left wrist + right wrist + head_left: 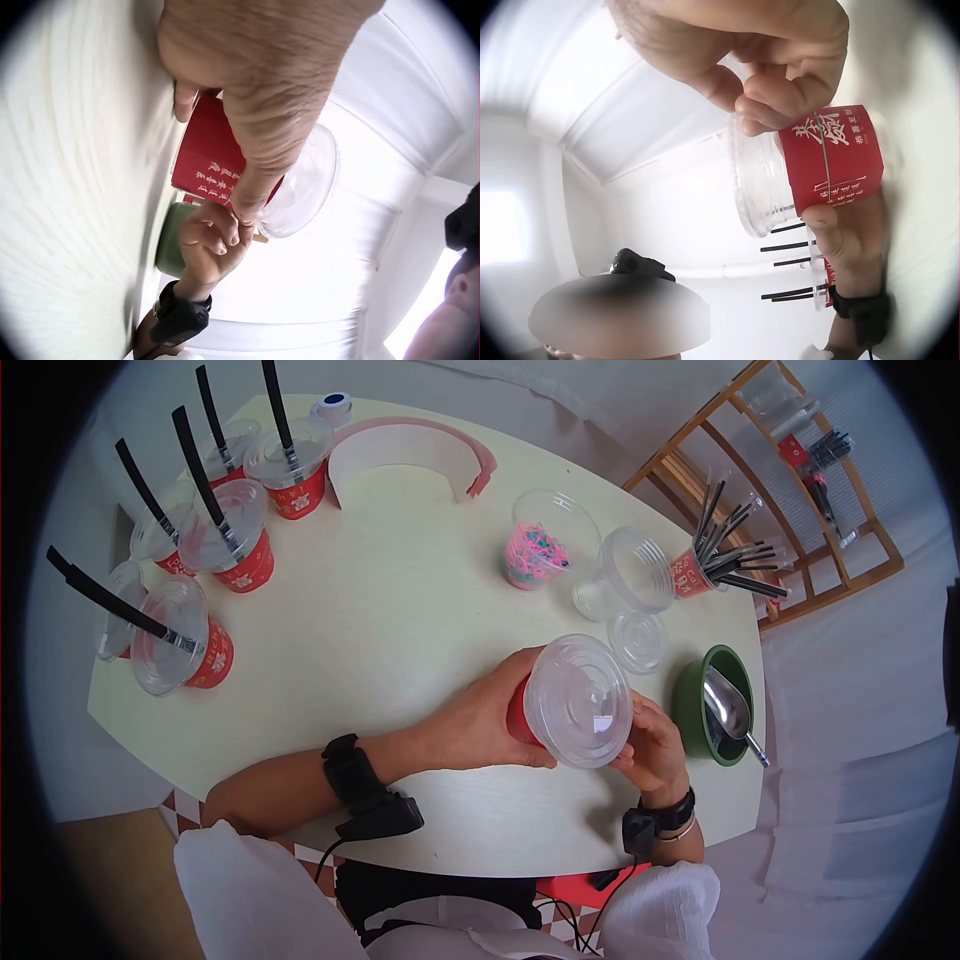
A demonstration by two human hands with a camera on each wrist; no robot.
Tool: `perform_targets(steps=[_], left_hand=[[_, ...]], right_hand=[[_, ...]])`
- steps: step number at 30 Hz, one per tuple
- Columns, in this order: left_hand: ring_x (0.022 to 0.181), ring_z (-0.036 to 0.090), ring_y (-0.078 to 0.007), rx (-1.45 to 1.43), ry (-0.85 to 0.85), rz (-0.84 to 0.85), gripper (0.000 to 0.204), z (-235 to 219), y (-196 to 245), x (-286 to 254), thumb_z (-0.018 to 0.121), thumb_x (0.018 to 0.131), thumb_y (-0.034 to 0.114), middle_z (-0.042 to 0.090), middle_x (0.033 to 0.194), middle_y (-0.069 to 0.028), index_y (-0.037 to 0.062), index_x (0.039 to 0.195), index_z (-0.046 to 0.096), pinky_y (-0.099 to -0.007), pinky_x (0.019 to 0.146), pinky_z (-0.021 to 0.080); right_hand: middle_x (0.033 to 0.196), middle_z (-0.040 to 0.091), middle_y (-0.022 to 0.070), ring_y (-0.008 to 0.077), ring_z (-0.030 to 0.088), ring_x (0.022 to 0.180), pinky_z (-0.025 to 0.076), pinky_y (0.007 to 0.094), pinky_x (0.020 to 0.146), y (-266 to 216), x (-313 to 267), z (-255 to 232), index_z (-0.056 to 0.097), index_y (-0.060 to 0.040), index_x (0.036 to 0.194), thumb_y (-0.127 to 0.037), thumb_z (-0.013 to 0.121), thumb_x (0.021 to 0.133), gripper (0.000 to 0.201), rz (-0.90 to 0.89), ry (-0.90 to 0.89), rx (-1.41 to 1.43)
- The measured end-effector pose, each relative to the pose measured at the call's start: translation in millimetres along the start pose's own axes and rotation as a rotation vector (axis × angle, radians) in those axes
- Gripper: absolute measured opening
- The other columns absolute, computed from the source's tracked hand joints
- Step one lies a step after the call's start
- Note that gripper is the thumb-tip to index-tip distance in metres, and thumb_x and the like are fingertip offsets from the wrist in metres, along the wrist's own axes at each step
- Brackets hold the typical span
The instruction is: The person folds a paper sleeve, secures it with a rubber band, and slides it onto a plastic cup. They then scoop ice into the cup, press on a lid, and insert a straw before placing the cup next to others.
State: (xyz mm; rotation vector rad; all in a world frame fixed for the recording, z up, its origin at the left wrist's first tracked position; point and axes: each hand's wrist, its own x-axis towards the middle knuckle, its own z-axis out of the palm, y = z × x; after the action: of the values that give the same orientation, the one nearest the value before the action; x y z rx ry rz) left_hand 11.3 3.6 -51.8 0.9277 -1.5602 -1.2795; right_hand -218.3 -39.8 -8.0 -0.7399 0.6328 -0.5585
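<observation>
A clear plastic cup with a red sleeve [520, 712] [210, 161] [832, 154] stands near the table's front edge, capped by a clear domed lid [580, 700] [304, 191] [759, 184]. My left hand [480, 715] [247, 112] wraps around the red sleeve from the left. My right hand [650, 745] [214, 240] [780, 90] pinches the lid's rim on the right side. A loose clear lid [637, 642] lies just behind the cup.
A green bowl [692, 710] with a metal spoon [730, 710] sits at the right edge. Behind are a cup of pink bits [540, 550], stacked clear cups [625, 575], a cup of black straws [725, 560], several lidded cups with straws [230, 530], a wooden rack [790, 470].
</observation>
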Motion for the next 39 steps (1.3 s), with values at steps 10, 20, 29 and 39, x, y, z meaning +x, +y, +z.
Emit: perform_targets(steps=[10, 20, 29, 39], left_hand=[[0.12, 0.045, -0.031, 0.036, -0.025, -0.071, 0.097, -3.0, 7.0, -1.3, 0.085, 0.059, 0.03, 0.044, 0.129, -0.017, 0.0034, 0.134, 0.03, -0.0398, 0.1, 0.04], [0.116, 0.048, -0.0311, 0.035, -0.042, 0.005, 0.094, -1.5, 1.7, -3.1, 0.082, 0.061, 0.041, 0.046, 0.127, -0.0184, 0.0013, 0.133, 0.035, -0.0387, 0.097, 0.041], [0.113, 0.05, -0.034, 0.136, 0.028, 0.048, 0.09, 1.4, -2.4, -3.7, 0.078, 0.065, 0.045, 0.047, 0.122, -0.0203, -0.0006, 0.13, 0.036, -0.0393, 0.096, 0.042], [0.111, 0.05, -0.0356, 0.161, 0.046, 0.092, 0.087, 3.7, -4.7, -3.8, 0.077, 0.067, 0.043, 0.046, 0.12, -0.0206, 0.0003, 0.13, 0.035, -0.0415, 0.094, 0.043]], right_hand=[[0.111, 0.052, 0.0119, 0.0159, 0.054, 0.092, 0.044, 0.0285, 0.072, 2.3, -0.3, -2.3, 0.048, -0.0027, 0.117, -0.05, 0.053, 0.088, 0.056, -0.631, 0.324, -0.713], [0.144, 0.025, 0.0237, 0.0391, 0.024, 0.134, 0.023, 0.0512, 0.105, -3.6, 5.8, 50.6, 0.046, -0.0112, 0.134, -0.068, 0.046, 0.082, 0.077, -0.755, -0.025, -1.536], [0.141, 0.03, 0.0246, 0.0392, 0.032, 0.13, 0.027, 0.0482, 0.104, 2.5, 16.5, 51.4, 0.043, -0.0077, 0.135, -0.069, 0.042, 0.083, 0.08, -0.706, -0.037, -1.452], [0.136, 0.035, 0.0244, 0.0388, 0.041, 0.122, 0.037, 0.0457, 0.097, -3.2, 22.5, 50.9, 0.049, -0.0075, 0.127, -0.069, 0.05, 0.079, 0.077, -0.703, -0.093, -1.505]])
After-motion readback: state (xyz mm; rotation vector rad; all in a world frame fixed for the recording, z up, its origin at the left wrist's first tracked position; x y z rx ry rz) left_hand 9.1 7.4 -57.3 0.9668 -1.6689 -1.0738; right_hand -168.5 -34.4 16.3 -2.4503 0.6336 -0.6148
